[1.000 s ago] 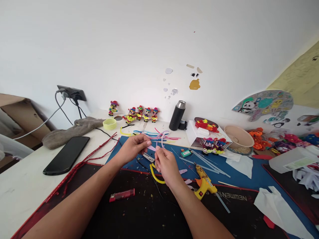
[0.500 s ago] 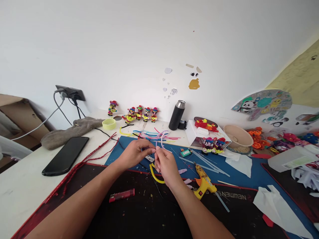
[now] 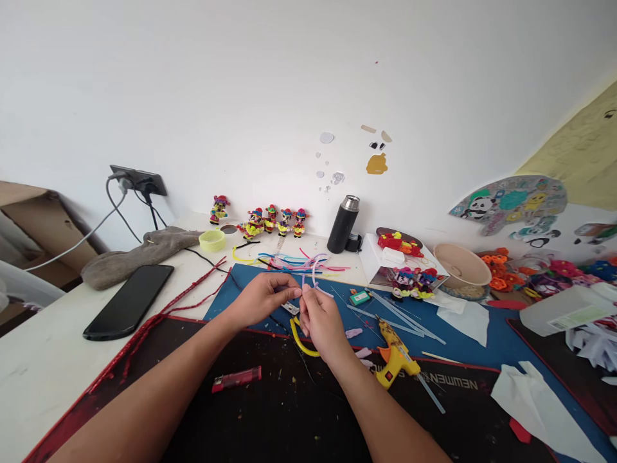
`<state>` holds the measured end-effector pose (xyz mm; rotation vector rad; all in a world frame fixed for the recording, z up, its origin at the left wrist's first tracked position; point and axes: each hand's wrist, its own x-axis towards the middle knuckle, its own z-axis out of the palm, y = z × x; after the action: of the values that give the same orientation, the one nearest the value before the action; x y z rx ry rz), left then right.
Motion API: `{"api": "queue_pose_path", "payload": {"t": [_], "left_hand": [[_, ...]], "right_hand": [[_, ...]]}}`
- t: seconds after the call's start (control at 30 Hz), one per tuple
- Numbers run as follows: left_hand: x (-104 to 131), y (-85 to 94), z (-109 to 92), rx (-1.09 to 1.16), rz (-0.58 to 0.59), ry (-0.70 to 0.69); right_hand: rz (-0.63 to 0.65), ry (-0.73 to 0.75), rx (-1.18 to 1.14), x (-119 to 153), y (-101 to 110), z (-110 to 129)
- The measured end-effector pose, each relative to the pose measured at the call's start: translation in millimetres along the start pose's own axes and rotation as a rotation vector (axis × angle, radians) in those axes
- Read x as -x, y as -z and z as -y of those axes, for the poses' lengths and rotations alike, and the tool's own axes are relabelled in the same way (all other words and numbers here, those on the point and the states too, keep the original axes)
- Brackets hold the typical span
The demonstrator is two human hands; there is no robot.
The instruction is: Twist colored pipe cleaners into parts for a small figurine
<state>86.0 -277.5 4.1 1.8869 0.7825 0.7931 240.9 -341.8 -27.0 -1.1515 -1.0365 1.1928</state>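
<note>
Lilac fuzzy stem [image 3: 315,270], curved, in right hand [image 3: 321,318].

Craft worktable (glue gun [image 3: 396,355], little figures [image 3: 255,224] about).

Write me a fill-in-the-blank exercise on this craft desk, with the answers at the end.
The fingers of the left hand and right hand meet near a lilac strip, the ____ hand being nearer the glue gun.
The red lighter lies on the ____ mat.
The thermos left of the white box is ____.
The glue gun's body is mainly ____.

Missing words: right; black; black; yellow.
</note>
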Motion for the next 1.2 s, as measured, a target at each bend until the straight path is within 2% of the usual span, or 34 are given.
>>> {"api": "queue_pose_path", "payload": {"t": [0.37,0.67,0.87,1.0,1.2], "left_hand": [[-4.6,12.2,8.3,0.288,-0.106,0.055],[-4.2,12.6,6.1,0.346,-0.121,0.106],[-4.8,14.4,2.9,0.367,-0.081,0.135],[-4.4,15.3,1.5,0.398,-0.024,0.169],[-3.0,10.9,6.8,0.72,-0.029,0.187]], "right_hand": [[-0.04,-0.057,-0.138,3.6,-0.1,16.1],[0.0,-0.113,-0.136,-0.1,1.9,8.5],[0.002,-0.141,-0.132,-1.0,2.4,6.3],[0.012,-0.102,-0.105,2.0,2.4,9.6],[0.026,-0.061,-0.144,3.9,2.3,9.9]]}}
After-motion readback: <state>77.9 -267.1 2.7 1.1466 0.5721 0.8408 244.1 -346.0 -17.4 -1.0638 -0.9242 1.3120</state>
